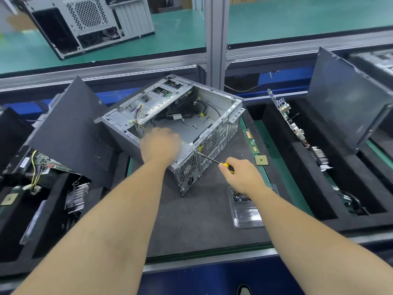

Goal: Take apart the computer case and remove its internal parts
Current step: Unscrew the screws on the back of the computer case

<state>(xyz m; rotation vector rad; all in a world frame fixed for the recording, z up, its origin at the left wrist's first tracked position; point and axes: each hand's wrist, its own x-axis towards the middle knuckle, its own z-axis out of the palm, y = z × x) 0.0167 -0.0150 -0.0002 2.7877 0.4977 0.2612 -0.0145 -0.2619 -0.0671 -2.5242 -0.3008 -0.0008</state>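
- The computer case (170,124) lies on its side in the middle of the frame, on the dark mat of the bench (191,220), its open side facing up.
- Loose cables (139,122) run through the case near its left end.
- The left hand (159,145) rests on the near edge of the case, knuckles up; its grip curls down over the edge, but I cannot tell whether the fingers pinch anything.
- The right hand (240,174) has its grip closed around the yellow handle of a screwdriver (214,161); the tip points at the rear panel's upper edge.
- A clear plastic tray (247,209) with small screws sits just under the right wrist.
- A memory stick (252,142) and a processor chip (261,160) lie on the mat, right of the case.
- A dark side panel (70,133) leans at the left of the frame, another (344,99) at the right.
- A second case (89,24) stands on the green surface at the upper left.
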